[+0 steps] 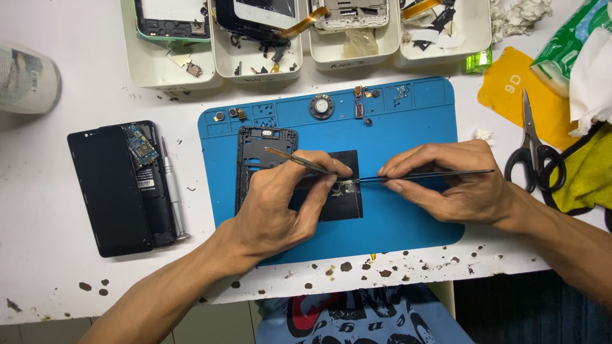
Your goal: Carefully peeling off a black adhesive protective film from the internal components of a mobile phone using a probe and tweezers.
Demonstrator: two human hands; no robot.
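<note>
My left hand (280,204) rests on the blue work mat (408,127) and grips metal tweezers (296,160), their tips pressing a small shiny part (344,187) on a black phone panel (344,204). My right hand (446,181) holds a thin black probe tool (440,174), its point touching the same shiny part from the right. A black phone frame (252,150) lies on the mat under my left hand, partly hidden.
A black phone (108,191) with a small circuit board (141,150) and a screwdriver (172,191) lie left of the mat. White trays (258,67) of phone parts line the back. Scissors (532,150) and a yellow cloth (590,172) lie at right. A round speaker (322,106) sits on the mat.
</note>
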